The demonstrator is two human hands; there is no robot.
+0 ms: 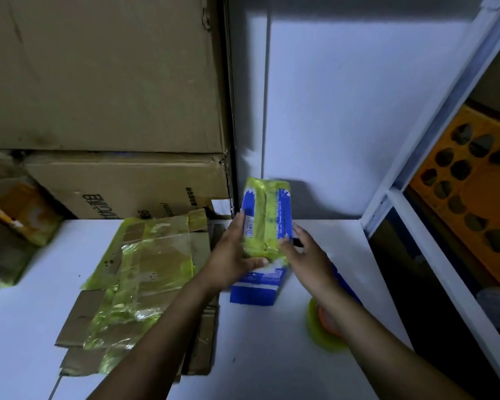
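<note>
A blue and white carton (267, 215) wrapped in yellow-green tape is held above the white table (272, 356), upright and a little tilted. My left hand (234, 255) grips its lower left side, thumb under the bottom edge. My right hand (306, 255) holds its lower right side with the fingers against the tape. Beneath the carton a second blue and white box (257, 287) lies on the table, partly hidden by both hands.
Flattened cardboard covered in yellow-green tape (139, 284) lies left of my arms. A yellow-green tape roll (321, 330) sits under my right forearm. Large stacked cardboard boxes (104, 82) fill the back left. A white shelf frame (433, 134) with an orange box (474, 192) stands on the right.
</note>
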